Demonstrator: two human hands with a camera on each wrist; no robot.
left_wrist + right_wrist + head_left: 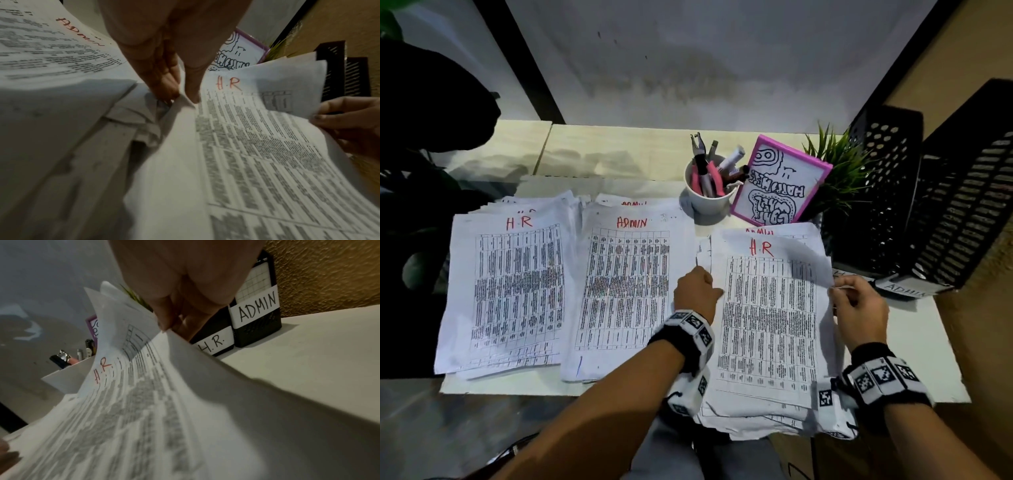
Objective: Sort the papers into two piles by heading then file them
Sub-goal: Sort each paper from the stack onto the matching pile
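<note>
Three stacks of printed sheets lie on the white table. At the left is the HR pile point(510, 294), in the middle the ADMIN pile point(626, 291), and at the right an unsorted stack point(756, 407). Its top sheet point(767, 318) is headed HR point(228, 83) in red. My left hand point(697, 291) pinches that sheet's left edge point(185, 99) between thumb and finger. My right hand point(859, 305) pinches its right edge point(170, 331) and lifts it, so the sheet curls up. An ADMIN sheet point(758, 232) shows beneath.
Two black mesh file holders stand at the right, labelled H.R. point(216, 342) and ADMIN point(257, 308). Behind the stacks are a white cup of pens point(709, 195), a pink-framed drawing point(780, 181) and a small green plant point(842, 171). A dark plant point(431, 102) fills the left.
</note>
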